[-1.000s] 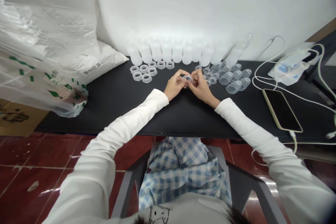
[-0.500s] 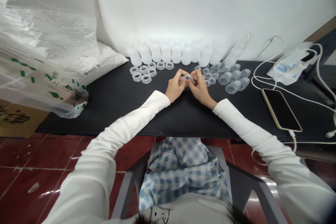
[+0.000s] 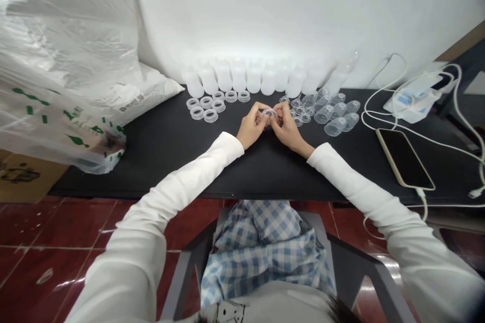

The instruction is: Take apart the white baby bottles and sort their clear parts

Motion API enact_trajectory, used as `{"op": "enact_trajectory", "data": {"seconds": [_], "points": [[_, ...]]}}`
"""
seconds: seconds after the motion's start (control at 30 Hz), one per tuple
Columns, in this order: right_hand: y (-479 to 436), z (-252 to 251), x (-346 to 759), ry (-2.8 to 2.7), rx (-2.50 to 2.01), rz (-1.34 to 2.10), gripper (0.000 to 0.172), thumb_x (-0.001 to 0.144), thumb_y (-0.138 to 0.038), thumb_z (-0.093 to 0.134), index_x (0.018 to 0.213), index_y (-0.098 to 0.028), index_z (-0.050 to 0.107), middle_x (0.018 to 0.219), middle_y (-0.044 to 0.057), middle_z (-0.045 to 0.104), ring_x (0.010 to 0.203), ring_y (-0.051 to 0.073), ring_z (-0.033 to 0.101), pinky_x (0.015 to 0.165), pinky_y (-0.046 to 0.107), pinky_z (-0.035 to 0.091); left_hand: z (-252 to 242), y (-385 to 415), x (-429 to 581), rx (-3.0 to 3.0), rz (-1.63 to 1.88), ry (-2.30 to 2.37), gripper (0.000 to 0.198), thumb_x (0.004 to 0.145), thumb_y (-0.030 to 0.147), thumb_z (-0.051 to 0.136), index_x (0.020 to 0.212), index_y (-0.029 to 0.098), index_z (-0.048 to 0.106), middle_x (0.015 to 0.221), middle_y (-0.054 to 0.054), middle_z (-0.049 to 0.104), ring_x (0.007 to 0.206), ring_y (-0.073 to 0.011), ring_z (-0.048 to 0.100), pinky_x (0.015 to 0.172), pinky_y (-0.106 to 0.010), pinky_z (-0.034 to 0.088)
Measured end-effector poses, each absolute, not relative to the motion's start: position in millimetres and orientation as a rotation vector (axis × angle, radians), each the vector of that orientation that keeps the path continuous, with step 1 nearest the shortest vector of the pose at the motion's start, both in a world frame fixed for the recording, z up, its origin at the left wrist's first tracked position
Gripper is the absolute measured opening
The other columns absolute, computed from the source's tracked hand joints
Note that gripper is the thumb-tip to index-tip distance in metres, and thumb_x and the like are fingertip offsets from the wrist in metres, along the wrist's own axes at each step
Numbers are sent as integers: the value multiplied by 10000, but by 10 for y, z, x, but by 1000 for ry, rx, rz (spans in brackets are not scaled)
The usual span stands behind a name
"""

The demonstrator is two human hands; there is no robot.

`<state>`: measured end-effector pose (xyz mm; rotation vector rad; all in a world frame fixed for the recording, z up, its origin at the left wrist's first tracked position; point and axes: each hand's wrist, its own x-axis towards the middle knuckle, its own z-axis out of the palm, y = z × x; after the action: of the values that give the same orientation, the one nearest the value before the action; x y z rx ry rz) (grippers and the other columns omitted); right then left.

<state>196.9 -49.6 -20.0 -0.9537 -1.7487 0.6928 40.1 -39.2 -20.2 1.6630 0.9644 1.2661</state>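
Observation:
Over the middle of the black table, my left hand [image 3: 252, 124] and my right hand [image 3: 285, 126] pinch a translucent bottle collar ring [image 3: 269, 112] from both sides. The thumbs press at its near side; whether a teat sits inside is too small to make out. Just right of my right hand lie several clear bottle teats [image 3: 298, 122]. Beyond them are several clear dome caps [image 3: 335, 126] on their sides. Left of my left hand, several loose collar rings [image 3: 210, 115] lie in loose rows.
Frosted bottles [image 3: 253, 78] stand in a row along the wall; the rightmost bottle [image 3: 335, 81] has a clear top. A phone [image 3: 405, 158], white cables [image 3: 420, 135] and a white power strip [image 3: 415, 101] are at right. Plastic bags [image 3: 68, 126] crowd the left, above a cardboard box [image 3: 26, 176].
The collar ring has tilted slightly between my fingers, showing more of its face. Both hands stay in nearly the same place; the view shifts a little.

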Motion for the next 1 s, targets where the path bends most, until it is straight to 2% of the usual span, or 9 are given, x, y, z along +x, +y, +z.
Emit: {"op": "enact_trajectory", "data": {"seconds": [0.17, 0.4, 0.6, 0.8, 1.0], "points": [[-514, -216, 1942, -1721, -1001, 649, 431, 1010, -698, 516, 1006, -285, 391, 769, -18, 568, 625, 168, 566, 585, 358, 490, -175, -432, 422, 1758, 1299, 1008, 108, 965, 222, 667, 1050, 233, 600, 679, 68, 553, 586, -100, 556, 649, -230, 456], [-527, -217, 1942, -1701, -1006, 653, 359, 1023, -618, 550, 1010, -281, 428, 754, -28, 522, 613, 161, 526, 609, 351, 500, -128, -444, 414, 1801, 1377, 1027, 108, 955, 273, 710, 968, 237, 609, 665, 61, 514, 588, -103, 528, 637, -232, 440], [-521, -201, 1990, -1735, -1046, 699, 380, 1022, -642, 545, 1110, -280, 468, 783, -11, 581, 681, 187, 602, 678, 381, 556, -183, -417, 395, 1755, 1275, 978, 110, 998, 304, 638, 1072, 231, 601, 699, 54, 582, 572, -99, 555, 634, -229, 473], [-554, -146, 1990, -1733, -1075, 539, 412, 1022, -691, 492, 1002, -281, 458, 686, -32, 543, 578, 170, 537, 592, 354, 483, -127, -462, 378, 1757, 1215, 915, 154, 1009, 316, 618, 1126, 217, 614, 764, 37, 638, 612, -97, 612, 635, -215, 510], [-557, -100, 1986, -1697, -1060, 515, 408, 1016, -681, 497, 967, -281, 434, 676, -33, 533, 556, 165, 508, 561, 342, 440, -131, -463, 403, 1701, 1185, 800, 230, 1006, 331, 623, 1207, 220, 606, 852, 17, 717, 649, -93, 649, 666, -218, 554]]}}
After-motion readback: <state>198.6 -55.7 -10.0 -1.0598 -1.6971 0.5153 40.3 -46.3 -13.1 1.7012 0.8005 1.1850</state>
